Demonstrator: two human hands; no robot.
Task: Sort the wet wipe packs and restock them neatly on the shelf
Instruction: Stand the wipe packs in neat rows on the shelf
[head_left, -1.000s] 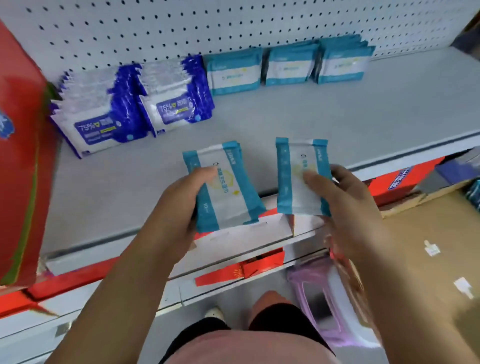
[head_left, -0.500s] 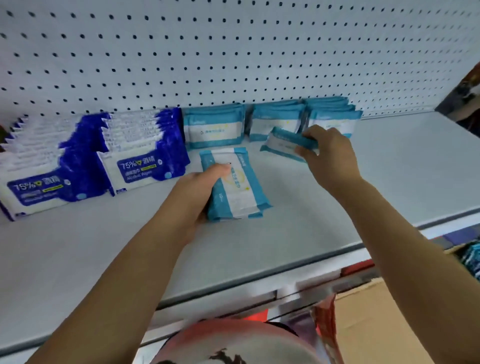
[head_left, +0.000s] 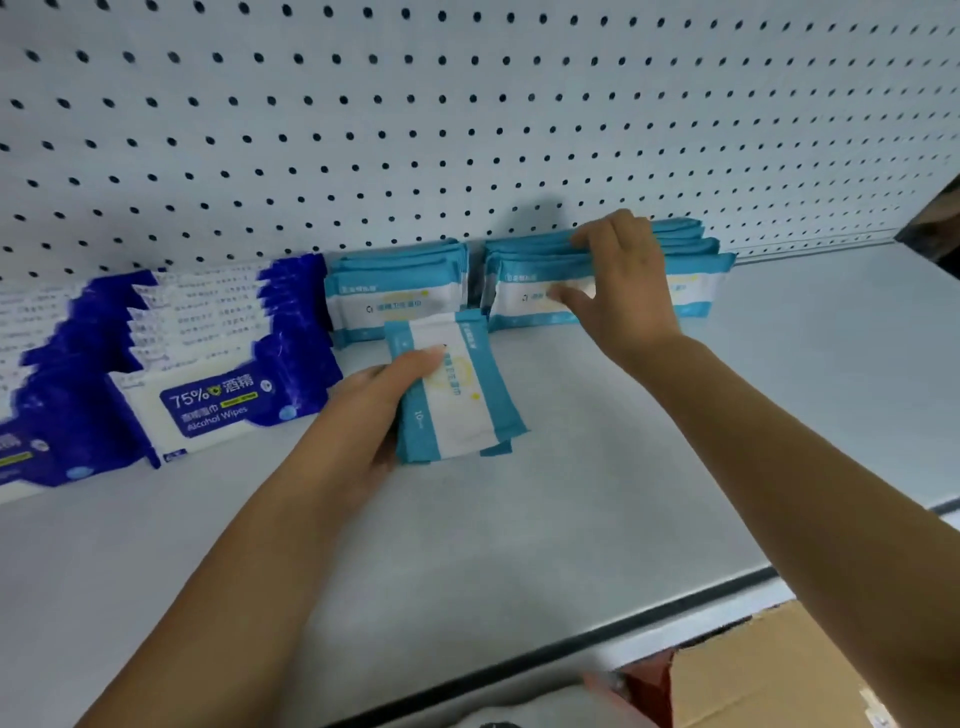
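My left hand (head_left: 374, 410) grips a small stack of teal-and-white wet wipe packs (head_left: 457, 400), held just above the grey shelf (head_left: 519, 530). Behind it, teal packs stand in rows against the pegboard: one row (head_left: 395, 291) at the left and another (head_left: 524, 296) beside it. My right hand (head_left: 623, 291) reaches over that second row, with its fingers curled over the pack tops and its thumb on the face of the front pack, pinching it. A further teal row (head_left: 701, 280) shows just right of that hand, partly hidden by it.
Dark blue 75% alcohol wipe packs (head_left: 218, 405) stand in two rows at the back left. A white pegboard (head_left: 467, 130) backs the shelf. A brown cardboard box (head_left: 769, 670) sits below the shelf's front edge at the lower right.
Both hands rose from the shelf's front edge to the back. My right hand carried its single teal pack to the standing row; my left hand keeps its stack.
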